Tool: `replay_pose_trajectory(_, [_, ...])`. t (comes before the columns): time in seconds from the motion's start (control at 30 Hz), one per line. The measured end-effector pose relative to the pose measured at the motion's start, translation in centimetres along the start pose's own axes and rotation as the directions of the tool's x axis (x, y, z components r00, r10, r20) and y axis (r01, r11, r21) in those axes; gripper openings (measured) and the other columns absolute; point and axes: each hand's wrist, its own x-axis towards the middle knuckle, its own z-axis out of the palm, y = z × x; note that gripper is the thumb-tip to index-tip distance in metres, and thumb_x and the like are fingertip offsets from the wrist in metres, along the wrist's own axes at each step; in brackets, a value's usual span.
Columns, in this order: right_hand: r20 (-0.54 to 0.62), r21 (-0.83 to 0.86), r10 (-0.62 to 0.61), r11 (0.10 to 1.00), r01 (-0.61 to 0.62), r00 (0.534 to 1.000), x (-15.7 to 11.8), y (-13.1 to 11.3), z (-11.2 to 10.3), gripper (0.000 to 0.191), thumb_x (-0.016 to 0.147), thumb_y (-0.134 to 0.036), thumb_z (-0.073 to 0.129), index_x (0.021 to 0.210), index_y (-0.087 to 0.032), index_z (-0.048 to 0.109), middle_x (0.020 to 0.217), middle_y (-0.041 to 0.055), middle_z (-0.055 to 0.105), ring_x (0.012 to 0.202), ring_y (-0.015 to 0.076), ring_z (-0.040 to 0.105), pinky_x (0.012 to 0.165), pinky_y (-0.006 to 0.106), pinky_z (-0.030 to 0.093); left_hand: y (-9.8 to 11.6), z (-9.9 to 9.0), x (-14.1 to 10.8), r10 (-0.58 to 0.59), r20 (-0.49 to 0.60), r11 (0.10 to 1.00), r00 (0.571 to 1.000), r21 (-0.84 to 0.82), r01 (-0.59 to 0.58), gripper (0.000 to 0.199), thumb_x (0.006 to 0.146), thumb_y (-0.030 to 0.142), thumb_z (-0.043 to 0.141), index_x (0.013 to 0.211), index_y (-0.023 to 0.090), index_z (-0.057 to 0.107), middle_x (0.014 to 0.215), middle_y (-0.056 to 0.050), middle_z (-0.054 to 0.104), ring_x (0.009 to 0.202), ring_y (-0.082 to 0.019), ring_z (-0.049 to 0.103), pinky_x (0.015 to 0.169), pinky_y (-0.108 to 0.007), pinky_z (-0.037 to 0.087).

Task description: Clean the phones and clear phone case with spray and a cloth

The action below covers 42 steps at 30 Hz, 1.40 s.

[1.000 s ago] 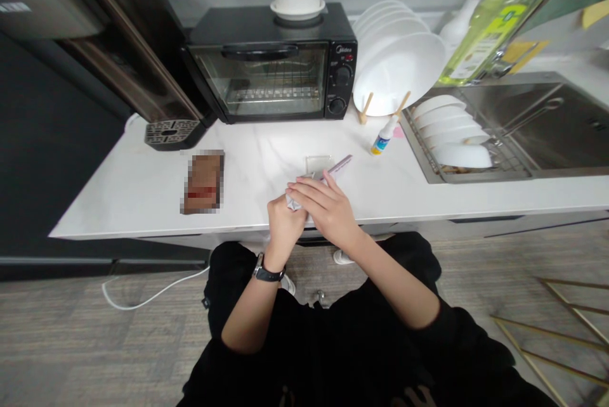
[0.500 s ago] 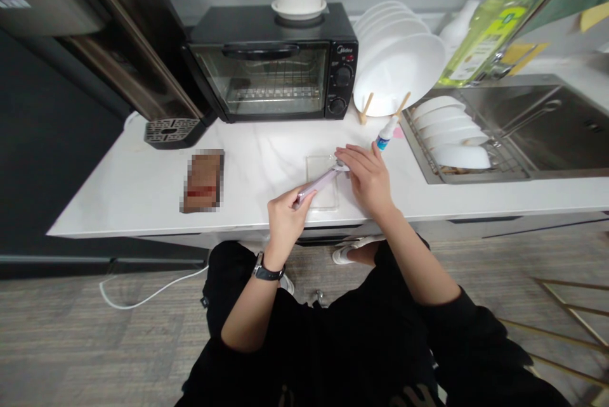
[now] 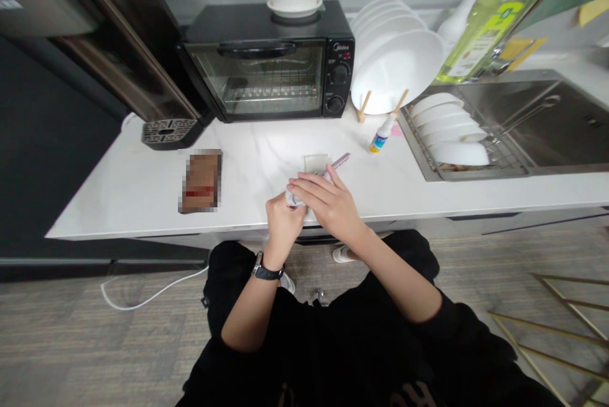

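My left hand [image 3: 284,222] is closed around the near end of a slim lilac phone [image 3: 340,160], which I see almost edge-on above the counter. My right hand [image 3: 333,209] lies over the phone, fingers together, pressing a whitish-grey cloth [image 3: 295,198] against it near my left fingers. Much of the phone and cloth is hidden under that hand. Beneath them, a clear flat square piece [image 3: 314,162] rests on the counter, partly covered. A small spray bottle [image 3: 380,135] with a blue label and yellow base stands to the right.
A blurred-out brown rectangular item [image 3: 202,180] lies on the white counter [image 3: 118,194] to the left. Behind are a dispenser's drip tray [image 3: 169,133], a toaster oven [image 3: 271,77] and racked plates [image 3: 397,71]. Bowls [image 3: 447,122] sit by the sink [image 3: 547,141] at right.
My right hand has slid left and toward me along the phone, carrying the cloth from its far end to near my left hand. The phone's far end is now uncovered.
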Motion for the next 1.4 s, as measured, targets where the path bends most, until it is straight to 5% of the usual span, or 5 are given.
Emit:
replay_pose_trajectory(0.17, [-0.015, -0.023, -0.041, 0.999, 0.04, 0.999, 0.2, 0.0, -0.1, 0.047, 0.107, -0.01, 0.051, 0.149, -0.028, 0.061, 0.146, 0.0005, 0.072, 0.143, 0.0177, 0.062, 0.137, 0.052, 0.029, -0.1, 0.0, 0.0, 0.0, -0.003, 1.0, 1.0, -0.003, 0.0, 0.027, 0.077, 0.016, 0.063, 0.055, 0.019, 0.047, 0.051, 0.004, 0.049, 0.05, -0.009, 0.04, 0.053, -0.024, 0.033])
replay_pose_trajectory(0.37, [-0.076, -0.091, 0.094, 0.991, -0.101, 0.993, -0.6, 5.6, -1.8, 0.048, 0.107, -0.012, 0.051, 0.148, -0.035, 0.062, 0.142, -0.001, 0.074, 0.139, 0.021, 0.065, 0.136, 0.062, 0.026, 0.2, 0.3, -0.2, -0.054, 0.039, 0.992, 0.998, -0.109, 0.058, 0.022, 0.094, 0.037, 0.074, 0.096, 0.018, 0.083, 0.08, -0.002, 0.079, 0.066, -0.013, 0.064, 0.067, -0.023, 0.048])
replay_pose_trajectory(0.57, [-0.106, -0.094, 0.102, 0.989, -0.112, 0.989, -1.3, 9.6, -3.0, 0.045, 0.108, -0.014, 0.048, 0.147, -0.031, 0.063, 0.14, 0.0019, 0.076, 0.138, 0.0226, 0.066, 0.13, 0.06, 0.037, 0.3, 0.2, -0.3, -0.03, 0.037, 0.993, 0.999, -0.113, 0.034, 0.026, 0.096, 0.038, 0.074, 0.109, 0.018, 0.085, 0.087, -0.003, 0.083, 0.068, -0.013, 0.068, 0.068, -0.023, 0.051])
replay_pose_trajectory(1.03, [-0.024, 0.01, -0.067, 0.998, 0.067, 0.997, 0.1, -0.2, 0.2, 0.047, 0.107, -0.012, 0.052, 0.15, -0.029, 0.06, 0.144, 0.0012, 0.073, 0.14, 0.0167, 0.064, 0.135, 0.049, 0.034, -0.1, -0.1, 0.1, 0.044, -0.037, 0.998, 0.998, -0.044, -0.046, 0.026, 0.074, 0.011, 0.062, 0.054, 0.017, 0.046, 0.051, 0.006, 0.047, 0.05, -0.007, 0.038, 0.052, -0.023, 0.03])
replay_pose_trajectory(1.4, [-0.082, -0.064, 0.126, 0.989, -0.131, 0.989, -0.8, 8.0, -2.6, 0.047, 0.108, -0.012, 0.045, 0.147, -0.031, 0.063, 0.14, 0.0029, 0.076, 0.138, 0.0223, 0.066, 0.133, 0.061, 0.031, 0.2, 0.1, -0.3, -0.026, 0.036, 0.993, 0.999, -0.115, 0.03, 0.024, 0.096, 0.037, 0.074, 0.107, 0.019, 0.085, 0.087, -0.004, 0.082, 0.069, -0.013, 0.067, 0.067, -0.023, 0.05])
